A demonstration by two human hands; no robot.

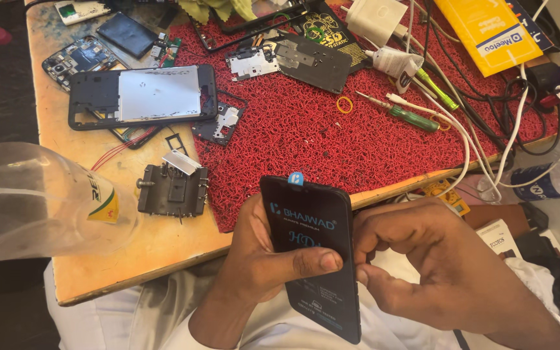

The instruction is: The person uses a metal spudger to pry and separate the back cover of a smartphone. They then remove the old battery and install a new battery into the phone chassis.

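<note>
My left hand (pixel 260 259) grips a black phone screen panel (pixel 312 227) with a film and a small blue tab on its top edge, thumb pressed across its face. My right hand (pixel 422 259) touches the panel's right edge with curled fingers, fingertips close to the left thumb. The panel is held upright over my lap, just in front of the table edge.
A red mesh mat (pixel 332 129) covers the wooden table (pixel 157 246). On it lie a phone frame (pixel 140 96), metal plates (pixel 306 61), a green screwdriver (pixel 409 116), a small black jig (pixel 173 189), cables and a white charger (pixel 374 19). A clear plastic bottle (pixel 27 201) lies at left.
</note>
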